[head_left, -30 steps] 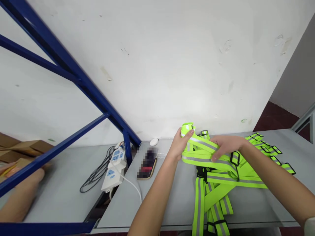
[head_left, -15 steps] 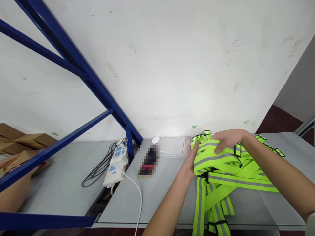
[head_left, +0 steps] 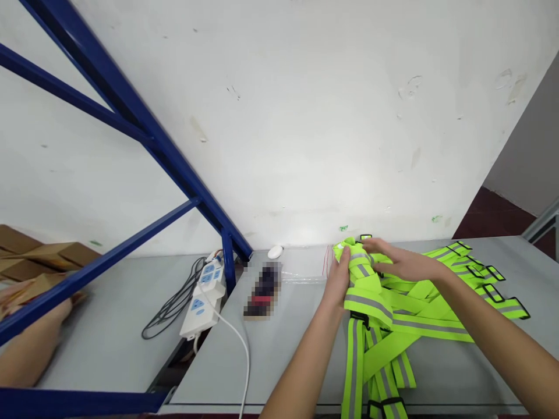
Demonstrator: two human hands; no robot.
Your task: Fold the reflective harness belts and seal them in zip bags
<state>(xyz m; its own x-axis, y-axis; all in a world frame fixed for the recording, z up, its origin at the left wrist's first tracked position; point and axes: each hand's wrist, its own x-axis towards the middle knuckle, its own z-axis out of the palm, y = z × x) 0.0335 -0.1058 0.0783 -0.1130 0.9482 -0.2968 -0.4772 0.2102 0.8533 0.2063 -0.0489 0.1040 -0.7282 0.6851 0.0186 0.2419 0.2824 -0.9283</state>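
Clamped folded green strap [head_left: 365,284] in left hand [head_left: 337,283], lower right of frame, lengthwise down-frame from thumb; held right hand [head_left: 410,263] just beside, couldn't tell whether gripping.

From here I see blue bars [head_left: 174,166] crossing the upper left, cardboard boxes [head_left: 56,256] at the left edge, and a power strip [head_left: 198,317] beside dark cable [head_left: 177,305] left of lower center.

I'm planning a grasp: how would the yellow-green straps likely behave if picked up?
The yellow-green straps would probably flop, since some are folded over. They look light, being thin, flat bands. Lifting one may drag others, as they overlap and their black buckles could snag.
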